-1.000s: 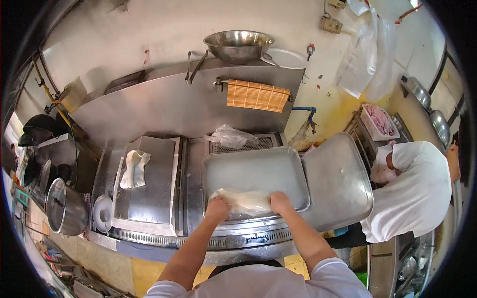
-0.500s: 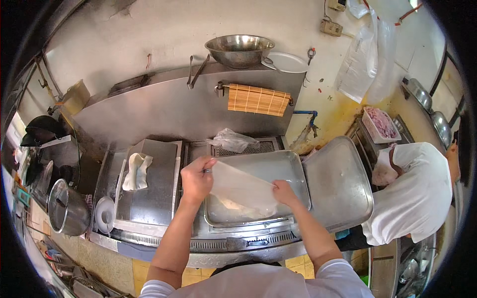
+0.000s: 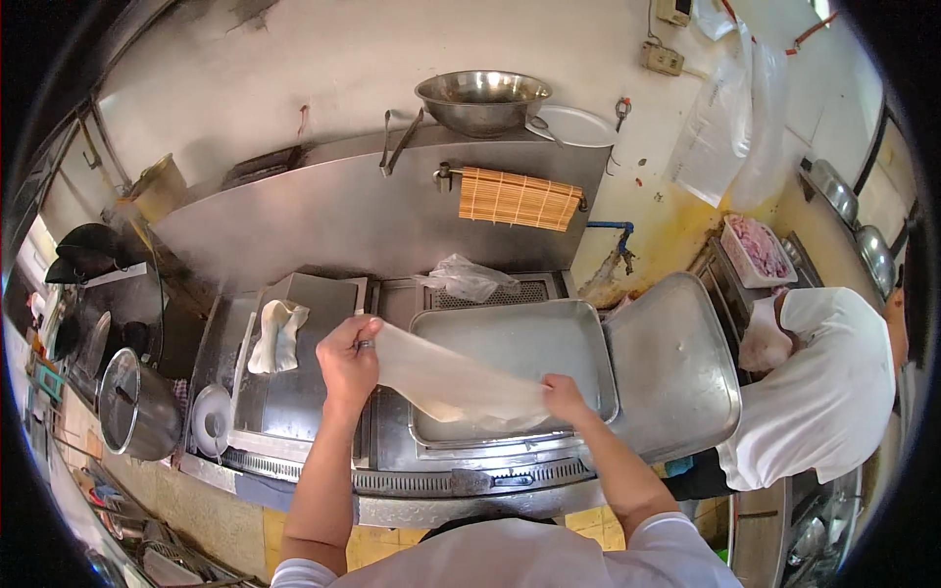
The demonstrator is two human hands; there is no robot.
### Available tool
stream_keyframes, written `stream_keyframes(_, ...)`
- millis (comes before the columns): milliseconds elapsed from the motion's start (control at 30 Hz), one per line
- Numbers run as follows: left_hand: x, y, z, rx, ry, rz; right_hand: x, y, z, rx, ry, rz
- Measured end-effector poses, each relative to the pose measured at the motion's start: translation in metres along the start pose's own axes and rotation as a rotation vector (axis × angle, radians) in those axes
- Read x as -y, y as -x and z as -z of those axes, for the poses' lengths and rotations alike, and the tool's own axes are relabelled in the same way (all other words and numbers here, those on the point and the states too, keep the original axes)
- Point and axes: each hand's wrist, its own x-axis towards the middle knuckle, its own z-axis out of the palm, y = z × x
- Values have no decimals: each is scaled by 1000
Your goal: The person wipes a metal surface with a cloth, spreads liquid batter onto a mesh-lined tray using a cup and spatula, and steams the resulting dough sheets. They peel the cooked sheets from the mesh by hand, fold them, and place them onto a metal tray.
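A thin, off-white, limp sheet (image 3: 446, 372) hangs stretched between my two hands; I cannot tell whether it is cloth or plastic. My left hand (image 3: 350, 363) grips its upper left corner, fingers curled closed around it. At the other end, my right hand (image 3: 566, 402) pinches the right edge. Below the sheet lies a rectangular metal tray (image 3: 510, 328), partly hidden by it. A second metal tray (image 3: 676, 363) leans at the right. A crumpled white cloth (image 3: 277, 336) rests on the steel box-shaped unit (image 3: 304, 392) to the left of my left hand.
A clear plastic bag (image 3: 469, 278) lies behind the tray. On the back ledge stand tongs (image 3: 400, 147) and a steel bowl (image 3: 483, 103); a bamboo mat (image 3: 520, 199) hangs below. A covered pot (image 3: 139, 407) is at left. A person in white (image 3: 823, 382) bends at the right.
My left hand has moved left, from over the tray's edge toward the steel unit, pulling the sheet wider and flatter. My right hand stays nearly in place. The whole view has shifted slightly.
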Motion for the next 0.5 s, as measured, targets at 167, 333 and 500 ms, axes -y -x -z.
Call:
stream_keyframes(167,27,60,-47,180,8,-194,91,-11,3,-100,-27,411)
stream_keyframes(333,-31,60,-43,311,74,-92,199,4,-7,238,-503,191)
stream_keyframes(500,5,30,13,54,25,129,32,13,11,23,91,-18)
